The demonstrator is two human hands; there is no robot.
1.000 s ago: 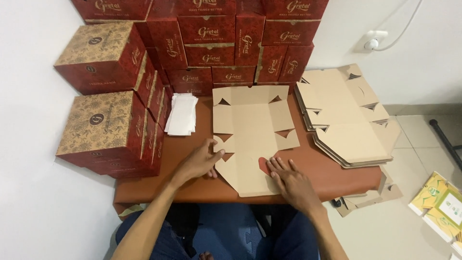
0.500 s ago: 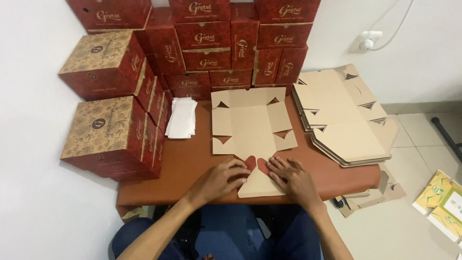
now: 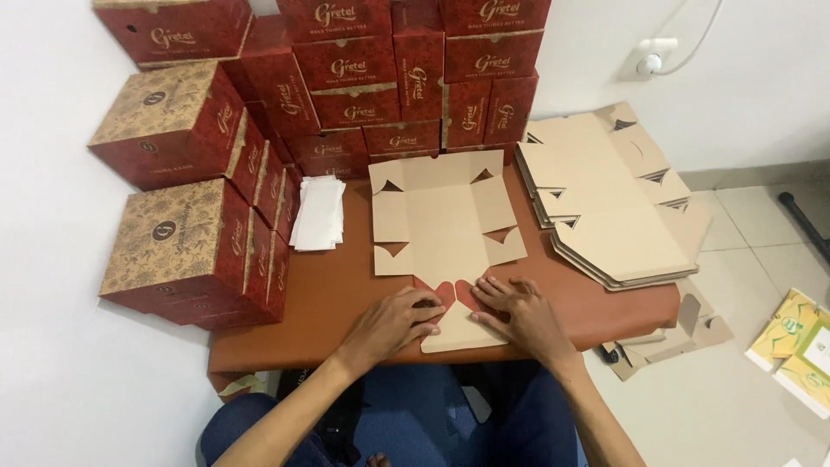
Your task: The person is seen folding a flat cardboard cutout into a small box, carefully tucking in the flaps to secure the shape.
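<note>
Both hands press flat, fingers spread, gripping nothing: my left hand (image 3: 399,318) and right hand (image 3: 519,313) hold down the folded near flaps of the flat tan cardboard box sheet (image 3: 445,229) on the brown table (image 3: 333,298). I think the flaps could spring back up if one hand lifts. On the left, the red and gold boxes (image 3: 186,246) stand close. Right of the sheet, the stack of flat tan sheets (image 3: 605,203) hangs over the table's edge and might slide off.

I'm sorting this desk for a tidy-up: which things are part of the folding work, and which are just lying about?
In the work:
- flat cardboard blank, near flaps pressed by left hand and right hand
- stack of unfolded blanks
- finished red boxes

Lying about:
- white paper slips
- yellow-green packets on the floor
- wall socket
</note>
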